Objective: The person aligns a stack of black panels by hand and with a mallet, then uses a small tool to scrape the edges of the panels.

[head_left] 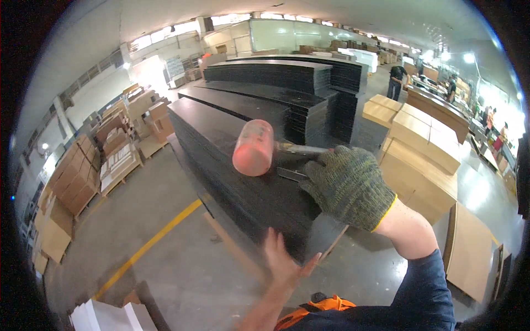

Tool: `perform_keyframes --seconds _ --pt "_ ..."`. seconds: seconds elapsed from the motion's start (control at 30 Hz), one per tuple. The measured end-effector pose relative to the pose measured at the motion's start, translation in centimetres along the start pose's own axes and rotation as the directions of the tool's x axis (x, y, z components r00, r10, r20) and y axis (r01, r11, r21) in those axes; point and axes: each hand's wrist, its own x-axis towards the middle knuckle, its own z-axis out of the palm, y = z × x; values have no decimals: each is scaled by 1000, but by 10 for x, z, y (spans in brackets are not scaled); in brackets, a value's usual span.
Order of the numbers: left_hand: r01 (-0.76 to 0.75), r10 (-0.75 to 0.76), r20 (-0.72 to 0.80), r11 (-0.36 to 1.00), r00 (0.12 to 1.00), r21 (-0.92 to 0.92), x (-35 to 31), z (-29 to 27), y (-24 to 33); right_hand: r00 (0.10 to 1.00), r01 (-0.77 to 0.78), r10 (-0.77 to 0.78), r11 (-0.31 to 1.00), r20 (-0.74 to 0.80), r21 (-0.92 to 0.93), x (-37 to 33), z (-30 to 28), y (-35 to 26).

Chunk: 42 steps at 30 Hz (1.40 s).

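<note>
My right hand (349, 186), in a grey-green knitted glove with a yellow cuff edge, is closed around the handle of a mallet (254, 149). The mallet has a thick, translucent reddish head, held above a stack of black boards (270, 204). A short flat dark bar (291, 175) sticks out by the gloved fingers; what it is I cannot make out. Bare and slightly blurred, my left hand (282, 262) rests at the stack's near end, thumb and fingers spread against the board edges.
More black board stacks (270, 74) stand behind. To the right are pale wood-coloured panel stacks (422, 143) and a leaning brown sheet (469, 251). Brown cartons (77, 171) line the left side. White panels (110, 317) lie at lower left. A person (396, 81) bends at the far right.
</note>
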Motion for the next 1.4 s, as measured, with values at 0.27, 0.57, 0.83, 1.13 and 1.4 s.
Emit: perform_keyframes --seconds 0.27,0.57,0.83,1.13,1.4 --pt "-119 110 47 936 993 330 -14 -31 -15 767 91 130 947 -629 307 -98 72 -15" --pt "-194 104 195 826 975 529 -9 -41 -12 792 -261 591 550 -150 793 -152 239 -20" --pt "-185 115 175 868 978 461 -11 -32 -31 957 -172 7 816 289 552 -169 270 28" --pt "-207 122 220 883 968 421 -10 -25 -33 936 -302 137 787 325 538 -175 287 48" --pt "-200 143 148 835 979 513 -11 -14 -36 928 -356 217 750 302 557 -177 302 44"
